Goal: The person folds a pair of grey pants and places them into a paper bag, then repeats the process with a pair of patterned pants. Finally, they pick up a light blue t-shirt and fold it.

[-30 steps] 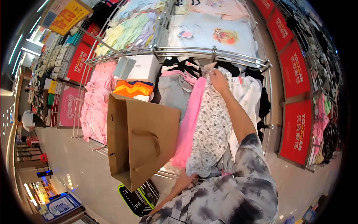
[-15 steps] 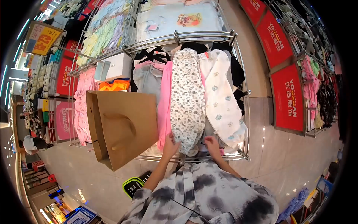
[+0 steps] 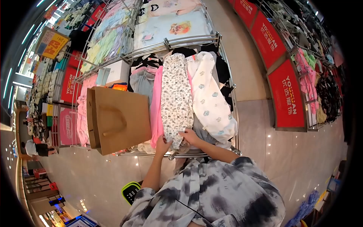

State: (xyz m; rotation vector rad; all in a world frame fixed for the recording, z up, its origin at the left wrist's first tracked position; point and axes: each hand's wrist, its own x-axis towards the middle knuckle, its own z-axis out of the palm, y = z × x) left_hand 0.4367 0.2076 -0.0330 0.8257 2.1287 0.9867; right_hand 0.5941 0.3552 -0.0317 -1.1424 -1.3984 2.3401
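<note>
White letter-print pants (image 3: 177, 94), folded lengthwise with a gathered edge at the far end, lie on the clothes in a metal-railed display bin. My left hand (image 3: 162, 144) has its fingers closed at the near left edge of the pants. My right hand (image 3: 190, 137) reaches across from the right, fingers bent onto the near right edge; its fingertips look closed on the fabric. On the right lies a white garment with blue prints (image 3: 212, 100), and on the left a pink garment (image 3: 156, 113).
A brown paper bag (image 3: 128, 125) stands on the bin's left side, with a white box (image 3: 117, 72) behind it. Metal rails (image 3: 166, 44) edge the bin. A green-rimmed black basket (image 3: 131, 192) is below left. Red sign panels (image 3: 286, 96) line racks across the aisle.
My right hand has moved left onto the near end of the pants. My left hand stays at their left edge. The near end is now narrower, and the view has shifted slightly.
</note>
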